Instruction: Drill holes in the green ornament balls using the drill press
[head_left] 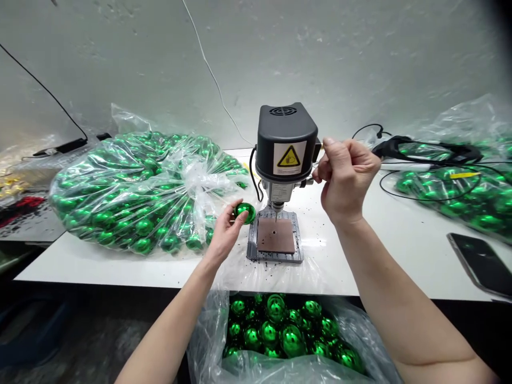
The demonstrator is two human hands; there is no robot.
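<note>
A small bench drill press [286,141] with a black motor cover and a yellow warning label stands on the white table. My left hand [228,229] pinches a shiny green ball ornament [245,213] just left of the drill bit, apart from it. Under the bit lies a brown square plate [276,235] with a small dark hole, on the grey metal base [297,257]. My right hand [346,178] is closed in a fist at the press's right side, around its feed lever, which the fingers mostly hide.
A large tied clear bag [132,192] of green balls lies to the left. In front, below the table edge, an open plastic bag [208,341] holds several more. At right are a phone [480,261], black cables and another bag of green balls [460,197]. Dark shavings speckle the white table [160,269].
</note>
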